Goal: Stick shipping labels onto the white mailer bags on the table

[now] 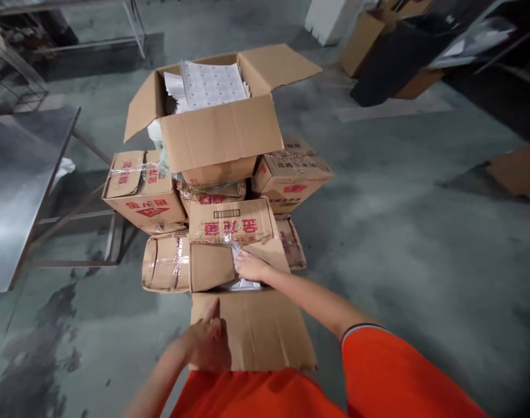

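A cardboard box (251,331) stands right in front of me, its near flap folded toward my orange shirt. My left hand (210,345) rests on that near flap, thumb up and fingers curled over the cardboard's edge. My right hand (249,266) reaches into the box opening between the flaps, fingers bent on a white plastic-wrapped packet (242,284) inside. How firmly it grips the packet is hidden by the flap.
Several taped boxes with red print (143,194) are stacked behind. On top sits an open box (221,130) holding white printed sheets (210,84). A steel table (16,191) stands at left. More cartons (369,40) and a flat cardboard piece (517,171) lie on the concrete floor.
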Available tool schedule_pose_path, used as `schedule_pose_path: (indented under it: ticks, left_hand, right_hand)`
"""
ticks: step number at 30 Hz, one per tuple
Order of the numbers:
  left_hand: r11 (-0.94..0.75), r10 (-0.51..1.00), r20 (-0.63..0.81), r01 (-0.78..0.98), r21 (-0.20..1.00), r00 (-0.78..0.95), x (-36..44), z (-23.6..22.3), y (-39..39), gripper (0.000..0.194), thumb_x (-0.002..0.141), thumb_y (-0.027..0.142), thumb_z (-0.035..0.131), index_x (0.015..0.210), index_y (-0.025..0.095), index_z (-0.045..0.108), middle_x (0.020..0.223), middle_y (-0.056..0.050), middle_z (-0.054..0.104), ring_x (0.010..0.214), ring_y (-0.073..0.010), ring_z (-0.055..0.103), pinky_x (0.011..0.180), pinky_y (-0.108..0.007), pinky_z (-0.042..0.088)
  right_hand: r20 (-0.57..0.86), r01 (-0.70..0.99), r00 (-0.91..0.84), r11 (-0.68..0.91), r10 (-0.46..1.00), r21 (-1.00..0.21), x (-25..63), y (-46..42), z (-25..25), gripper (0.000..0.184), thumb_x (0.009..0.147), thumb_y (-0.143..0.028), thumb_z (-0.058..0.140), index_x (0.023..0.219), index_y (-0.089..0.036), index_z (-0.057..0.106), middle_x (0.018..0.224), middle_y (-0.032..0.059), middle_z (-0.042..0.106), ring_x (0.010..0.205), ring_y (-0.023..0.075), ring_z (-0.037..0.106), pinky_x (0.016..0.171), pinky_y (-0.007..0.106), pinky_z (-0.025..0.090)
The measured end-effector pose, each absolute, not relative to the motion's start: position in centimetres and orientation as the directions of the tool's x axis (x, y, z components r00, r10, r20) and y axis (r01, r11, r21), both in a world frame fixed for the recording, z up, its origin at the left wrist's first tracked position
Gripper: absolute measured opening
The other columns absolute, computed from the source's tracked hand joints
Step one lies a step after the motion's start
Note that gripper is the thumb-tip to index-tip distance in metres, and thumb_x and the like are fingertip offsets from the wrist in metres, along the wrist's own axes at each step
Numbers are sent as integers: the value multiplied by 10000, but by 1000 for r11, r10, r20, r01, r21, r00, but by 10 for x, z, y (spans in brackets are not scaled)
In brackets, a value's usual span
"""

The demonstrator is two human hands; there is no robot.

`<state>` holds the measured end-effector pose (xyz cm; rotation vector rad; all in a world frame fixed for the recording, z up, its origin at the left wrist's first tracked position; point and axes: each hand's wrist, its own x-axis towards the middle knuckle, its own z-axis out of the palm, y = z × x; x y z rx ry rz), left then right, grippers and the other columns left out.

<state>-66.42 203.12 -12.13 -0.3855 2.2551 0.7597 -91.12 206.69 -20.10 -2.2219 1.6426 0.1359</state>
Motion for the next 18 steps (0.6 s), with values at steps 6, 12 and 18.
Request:
schedule_pose_path:
  ticks: [6, 12, 18]
  left_hand:
    - [875, -156, -532, -367, 317, -832, -713, -163, 2010, 511, 875, 395, 556, 1314, 141, 494, 1353, -202, 537, 1263, -368, 475, 986, -526, 417]
    - [942, 137, -425, -15, 336, -894, -742, -193, 1984, 799, 749, 692, 593, 1365, 188, 520, 1526, -143, 383, 1464, -355, 140, 1155, -627, -19]
    - [940, 330, -408, 255, 228, -851, -768, -192, 1985, 683, 686, 661, 672, 1129, 143, 712, 1415, -165, 523, 1429, -371, 259, 1184, -539, 82]
  right_hand:
    - [-318, -979, 200, -180, -927, -91, -902, 2042, -132, 256, 892, -307, 565, 854, -139, 754, 850, 102, 735, 863, 218, 614, 917, 361, 376]
    - [-321, -936, -350, 336, -880, 102, -966, 2091, -81, 311, 919, -158, 413, 1038, -62, 685, 1018, 194, 684, 1010, 279, 588, 964, 437, 335]
    - [-447, -528, -783, 842, -433, 109, -985, 2155, -134, 614, 941, -424, 431, 1474, -136, 331, 1487, 239, 359, 1254, 388, 467, 960, 498, 395]
